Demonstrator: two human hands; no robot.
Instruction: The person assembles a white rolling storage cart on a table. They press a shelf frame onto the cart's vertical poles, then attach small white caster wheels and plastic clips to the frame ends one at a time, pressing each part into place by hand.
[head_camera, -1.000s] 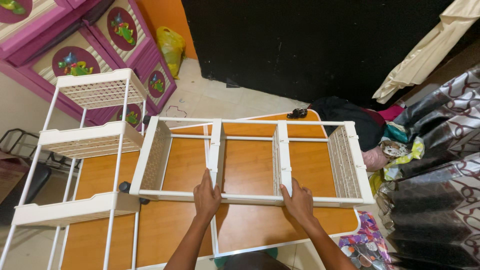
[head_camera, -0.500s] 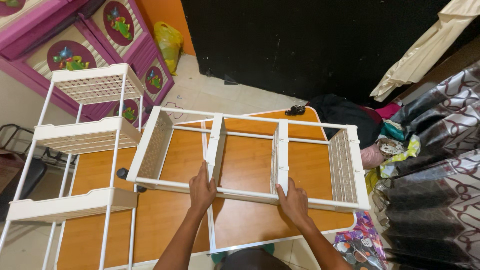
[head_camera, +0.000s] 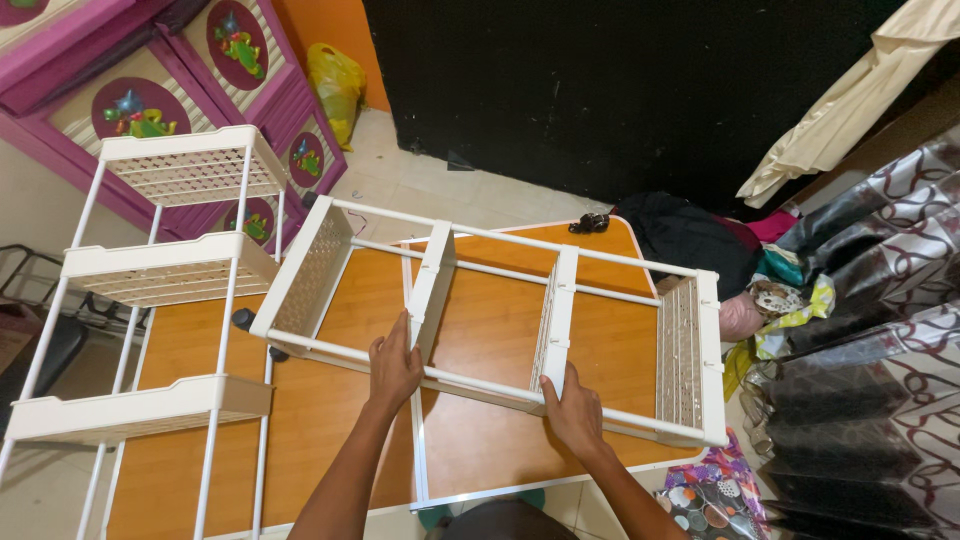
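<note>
A white plastic shelf rack (head_camera: 500, 310) lies on its side over an orange wooden table (head_camera: 340, 440), tilted with its left end higher. My left hand (head_camera: 395, 365) grips the near pole beside the second shelf panel. My right hand (head_camera: 572, 412) grips the same pole at the third shelf panel. The rack has several perforated shelves joined by thin white poles.
A second white shelf rack (head_camera: 170, 270) stands upright at the table's left. A purple cabinet with round pictures (head_camera: 150, 90) is behind it. A yellow bag (head_camera: 337, 82) sits on the floor. Clothes and patterned fabric (head_camera: 860, 330) pile up at the right. A black wall panel (head_camera: 600, 90) is beyond.
The lying rack has turned, its left end rising and its right end dropping nearer to me. Both hands kept their hold on the near pole and moved with it.
</note>
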